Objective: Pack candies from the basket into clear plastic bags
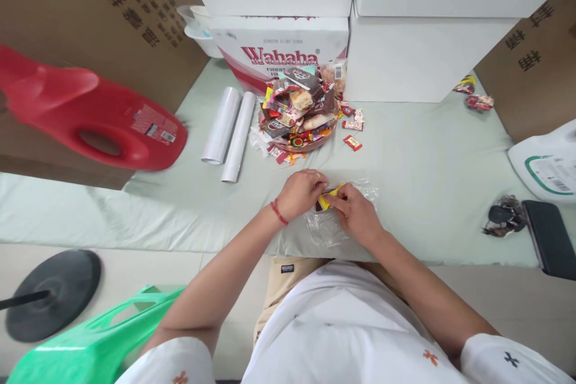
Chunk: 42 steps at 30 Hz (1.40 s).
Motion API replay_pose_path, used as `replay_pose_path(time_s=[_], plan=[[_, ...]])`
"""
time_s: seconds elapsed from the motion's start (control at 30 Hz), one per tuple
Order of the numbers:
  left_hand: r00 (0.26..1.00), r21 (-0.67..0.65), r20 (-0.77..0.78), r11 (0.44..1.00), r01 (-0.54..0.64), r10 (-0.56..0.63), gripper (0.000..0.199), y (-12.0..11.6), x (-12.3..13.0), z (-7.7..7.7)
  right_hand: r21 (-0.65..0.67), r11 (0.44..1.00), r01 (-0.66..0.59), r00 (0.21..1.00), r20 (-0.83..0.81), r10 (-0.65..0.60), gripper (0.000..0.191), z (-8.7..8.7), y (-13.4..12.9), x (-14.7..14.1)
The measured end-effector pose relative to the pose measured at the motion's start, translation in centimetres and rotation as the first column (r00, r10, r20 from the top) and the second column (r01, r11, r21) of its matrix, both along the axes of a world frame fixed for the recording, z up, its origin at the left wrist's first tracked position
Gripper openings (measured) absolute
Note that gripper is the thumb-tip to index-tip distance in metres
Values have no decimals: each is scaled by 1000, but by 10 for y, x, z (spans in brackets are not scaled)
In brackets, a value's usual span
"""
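Note:
A clear plastic bag (330,231) lies crumpled at the table's front edge, under both hands. A small yellow and dark wrapped snack (324,203) shows at the bag, between my hands. My left hand (306,193), with a red cord bracelet (279,213) at its wrist, is closed in a pinch at the bag's upper left edge. From the right, my right hand (359,216) grips the yellow part of the snack with thumb and index finger. The fingertips hide part of the wrapper. Beyond them stands a heaped bowl (310,145) of wrapped sweets and snacks.
Loose red sweets (353,143) lie right of the bowl. Two white rolls (222,126) are left of it. A Wahaha carton (283,42) and white boxes (396,60) stand behind. A red jug (103,120) is left; a phone (549,239) and keys (504,216) lie right.

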<state>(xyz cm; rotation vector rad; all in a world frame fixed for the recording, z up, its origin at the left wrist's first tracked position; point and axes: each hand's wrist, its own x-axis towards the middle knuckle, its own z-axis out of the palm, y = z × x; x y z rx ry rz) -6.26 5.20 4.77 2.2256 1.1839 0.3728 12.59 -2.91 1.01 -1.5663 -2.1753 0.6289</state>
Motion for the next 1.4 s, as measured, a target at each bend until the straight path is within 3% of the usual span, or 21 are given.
replay_pose_path(time_s=[0.2, 0.33, 0.57, 0.67, 0.73, 0.8, 0.9, 1.07, 1.23, 1.3, 1.4], plan=[[984, 202, 152, 977, 60, -92, 31, -26, 5, -3, -8, 1000, -5, 998, 68, 6, 32, -1, -1, -1], [965, 189, 222, 977, 97, -139, 36, -45, 1, -19, -29, 999, 33, 999, -4, -33, 31, -2, -5, -3], [985, 263, 51, 954, 146, -165, 40, -57, -11, -47, -32, 999, 32, 921, -388, -42, 37, 15, -8, 14], [984, 277, 3, 946, 168, -175, 39, -59, -10, -52, 41, 979, 198, 925, -338, -173, 31, 23, -5, 23], [984, 290, -18, 940, 177, -180, 37, -60, -10, -52, 106, 961, 254, 947, -228, -225, 42, 24, -1, 27], [984, 306, -23, 936, 173, -175, 36, -61, -10, -52, 114, 978, 177, 980, -117, -164, 45, 20, 4, 31], [987, 304, -21, 939, 159, -160, 35, -63, -11, -52, 93, 993, 71, 997, -27, -69, 34, 10, 10, 40], [976, 259, -26, 942, 216, -217, 39, -63, -23, -53, 69, 994, 81, 995, 55, -85, 34, -4, 5, 77], [966, 356, 29, 905, 230, -257, 41, -83, -53, -42, 58, 997, 53, 997, -53, -50, 31, 9, -17, 111], [960, 398, 92, 894, 209, -265, 43, -98, -61, -35, 46, 997, -62, 992, -103, 67, 29, 18, -31, 115], [952, 396, 75, 885, 246, -298, 50, -118, -58, -33, 38, 970, -242, 968, -64, 244, 44, 19, -50, 112]])
